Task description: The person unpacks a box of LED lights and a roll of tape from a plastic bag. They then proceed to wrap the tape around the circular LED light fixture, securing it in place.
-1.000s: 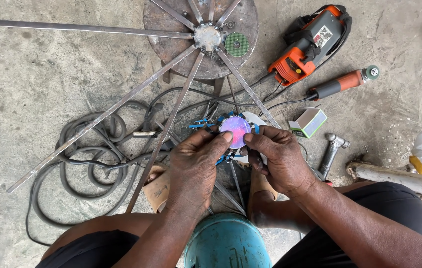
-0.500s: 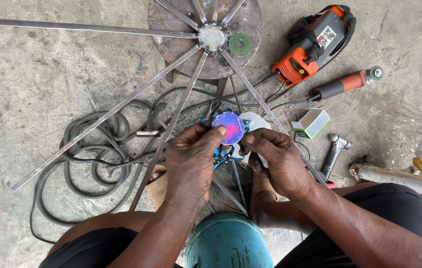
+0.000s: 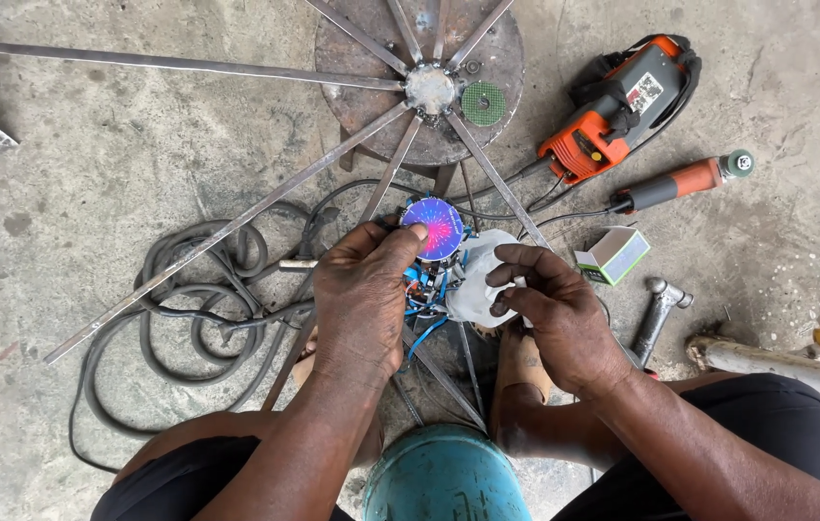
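Note:
My left hand (image 3: 363, 294) grips a small pack topped by a round disc (image 3: 433, 228) with a purple, pink and blue burst pattern; blue bits hang below the disc. My right hand (image 3: 553, 311) pinches a piece of clear plastic wrap (image 3: 476, 280) just right of the disc. Both hands hover above the concrete floor, over thin metal rods that fan out from a hub (image 3: 429, 89). What sits under the disc inside my left palm is hidden.
A rusty round plate (image 3: 501, 39) with a green grinding disc (image 3: 482, 102) lies ahead. An orange welding machine (image 3: 612, 106), an angle grinder (image 3: 680, 181), a small box (image 3: 612, 255) and a hammer (image 3: 656, 311) are at right. Coiled black cable (image 3: 178, 318) lies left. A teal cylinder (image 3: 444, 478) stands between my knees.
My right hand has pulled away to the right with the clear wrap, leaving the coloured disc uncovered. My left hand has kept its hold on the pack.

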